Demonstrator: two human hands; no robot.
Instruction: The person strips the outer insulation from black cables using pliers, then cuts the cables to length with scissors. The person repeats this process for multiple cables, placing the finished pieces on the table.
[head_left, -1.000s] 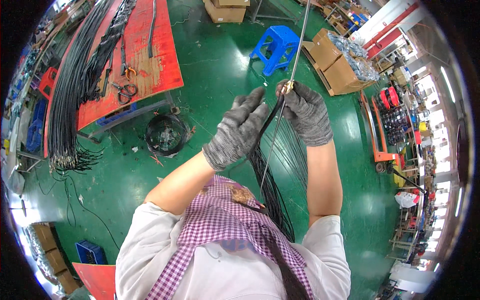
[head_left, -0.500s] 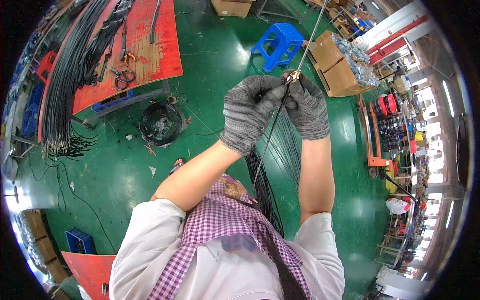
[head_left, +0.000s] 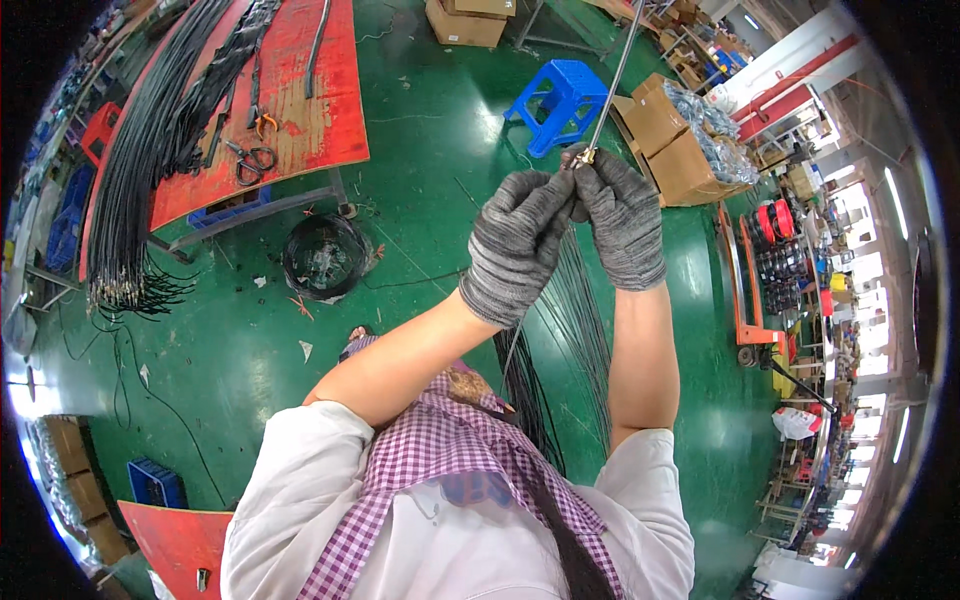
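Observation:
My left hand (head_left: 515,245), in a grey knitted glove, is closed with thumb and fingertips pinched on a thin black cable (head_left: 513,350); the glove hides part of it. My right hand (head_left: 627,222), gloved alike, is closed at a small brass-coloured fitting (head_left: 587,157), its fingertips almost meeting those of the left. From the fitting a thin grey rod or cable (head_left: 617,75) runs up and away past the top edge. How the pieces join is too small to tell. Beneath my hands hangs a bundle of black cables (head_left: 530,395).
At far left a worn red table (head_left: 335,130) bears long black cables (head_left: 140,190), scissors (head_left: 250,162) and orange-handled pliers (head_left: 265,124). A coiled black ring (head_left: 325,255) lies on the green floor. Ahead stand a blue stool (head_left: 565,95) and cardboard boxes (head_left: 680,150); an orange pallet jack (head_left: 745,300) is at right.
My left hand has turned and closed in beside the right, covering cable that showed between them. Both hands appear slightly lower, as does the whole scene.

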